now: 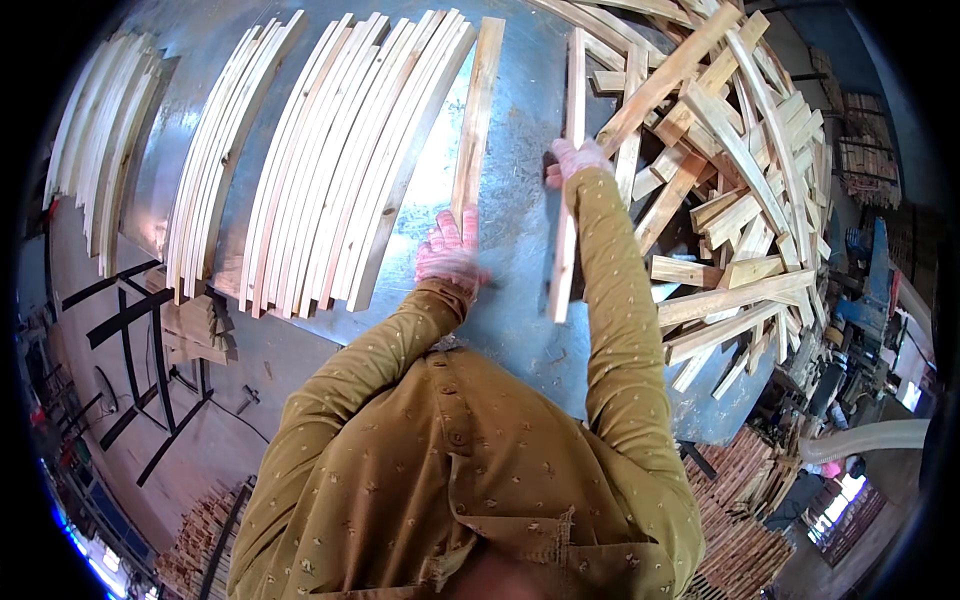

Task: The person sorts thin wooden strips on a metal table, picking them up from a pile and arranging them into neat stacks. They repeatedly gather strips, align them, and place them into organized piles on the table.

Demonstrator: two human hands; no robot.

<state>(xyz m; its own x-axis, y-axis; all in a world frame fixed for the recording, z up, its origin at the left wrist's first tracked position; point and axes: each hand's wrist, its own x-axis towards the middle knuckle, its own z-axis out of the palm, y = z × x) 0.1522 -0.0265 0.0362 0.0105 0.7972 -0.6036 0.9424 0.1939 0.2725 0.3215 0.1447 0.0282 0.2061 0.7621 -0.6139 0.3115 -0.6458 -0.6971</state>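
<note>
My left hand, in what looks like a pinkish-white glove, lies with fingers stretched out at the near end of a single wooden strip. That strip rests on the metal table, a little apart from the neat row of strips to its left. Farther right, my right hand, gloved alike, is closed round another wooden strip, which points away from me. Its fingers are partly hidden and slightly blurred. Just beyond the right hand begins a jumbled pile of wooden strips.
The blue-grey metal table carries two more aligned groups of strips, one left of the main row and one at the far left. A black metal frame stands on the floor at left. Stacked wood lies below right.
</note>
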